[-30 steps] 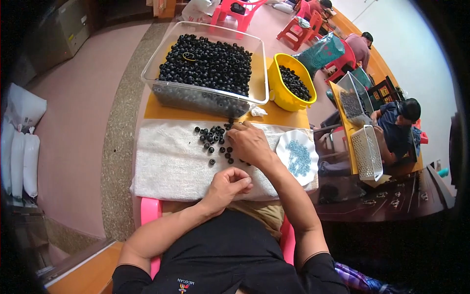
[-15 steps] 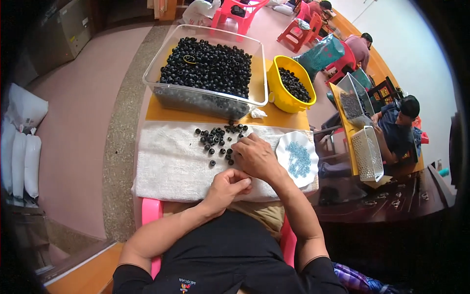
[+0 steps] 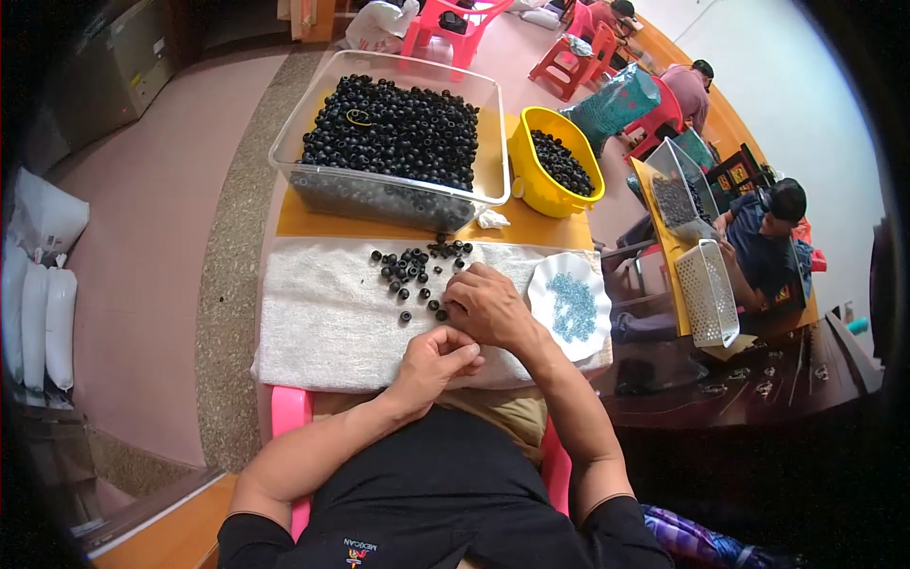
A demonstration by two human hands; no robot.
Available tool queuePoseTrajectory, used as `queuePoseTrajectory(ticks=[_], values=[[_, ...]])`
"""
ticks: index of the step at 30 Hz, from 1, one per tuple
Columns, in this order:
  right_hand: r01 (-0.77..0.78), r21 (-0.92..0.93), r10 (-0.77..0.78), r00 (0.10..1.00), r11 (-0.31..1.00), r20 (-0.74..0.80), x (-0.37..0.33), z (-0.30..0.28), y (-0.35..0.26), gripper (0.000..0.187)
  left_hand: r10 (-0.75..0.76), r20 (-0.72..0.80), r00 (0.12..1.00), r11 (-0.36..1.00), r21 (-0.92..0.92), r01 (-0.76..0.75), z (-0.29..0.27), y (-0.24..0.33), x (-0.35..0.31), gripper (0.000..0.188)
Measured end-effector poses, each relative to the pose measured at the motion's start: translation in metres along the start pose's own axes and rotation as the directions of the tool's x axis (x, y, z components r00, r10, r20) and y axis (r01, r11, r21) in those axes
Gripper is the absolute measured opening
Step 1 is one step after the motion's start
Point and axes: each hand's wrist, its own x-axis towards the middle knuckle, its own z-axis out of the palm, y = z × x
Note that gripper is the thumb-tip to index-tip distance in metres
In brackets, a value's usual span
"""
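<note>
Several small black ring-shaped beads [image 3: 417, 270] lie scattered on a white towel [image 3: 322, 322] in front of me. My right hand [image 3: 488, 305] rests on the towel just right of them, its fingers curled down at the nearest beads; whether it pinches one is hidden. My left hand [image 3: 434, 360] is held close below it, fingers pinched together, too small to tell what is inside. A white scalloped plate [image 3: 545, 284] with pale blue pieces [image 3: 573, 305] lies just right of my right hand.
A clear plastic tub [image 3: 284, 156] full of black beads stands beyond the towel, a yellow bucket [image 3: 531, 185] of beads to its right. Other people sit working at the right, with a white basket [image 3: 706, 292] and clear bin [image 3: 664, 166]. Red plastic chairs [image 3: 569, 62] stand behind.
My right hand has pulled back from the far edge of the bead pile toward me and now sits by the nearest beads. My left hand stayed almost still.
</note>
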Motion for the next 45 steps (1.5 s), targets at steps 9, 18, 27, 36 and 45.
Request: queuePoseTrajectory(ticks=[9, 18, 27, 36, 45], values=[[0.042, 0.371, 0.069, 0.958, 0.927, -0.279, -0.037, -0.025, -0.019, 0.027, 0.025, -0.002, 1.0, 0.99, -0.139, -0.025, 0.0, 0.003, 0.002, 0.018], [0.049, 0.559, 0.153, 0.939, 0.828, -0.308, -0.07, -0.012, -0.031, 0.024, 0.006, 0.039, 0.999, 0.984, -0.178, 0.001, -0.002, 0.005, -0.001, 0.014], [0.099, 0.587, 0.185, 0.896, 0.803, -0.403, -0.078, 0.0, -0.035, 0.026, -0.026, 0.062, 0.998, 0.991, -0.132, 0.034, 0.001, 0.011, -0.003, 0.013], [0.01, 0.544, 0.253, 0.878, 0.839, -0.407, -0.083, -0.002, -0.044, 0.032, -0.022, 0.061, 0.998, 0.995, -0.1, 0.028, 0.006, 0.011, -0.003, 0.015], [-0.103, 0.237, 0.21, 0.846, 0.966, -0.49, -0.103, -0.019, -0.02, 0.026, -0.015, -0.009, 1.0, 1.0, -0.015, 0.014, 0.004, 0.005, -0.004, 0.02]])
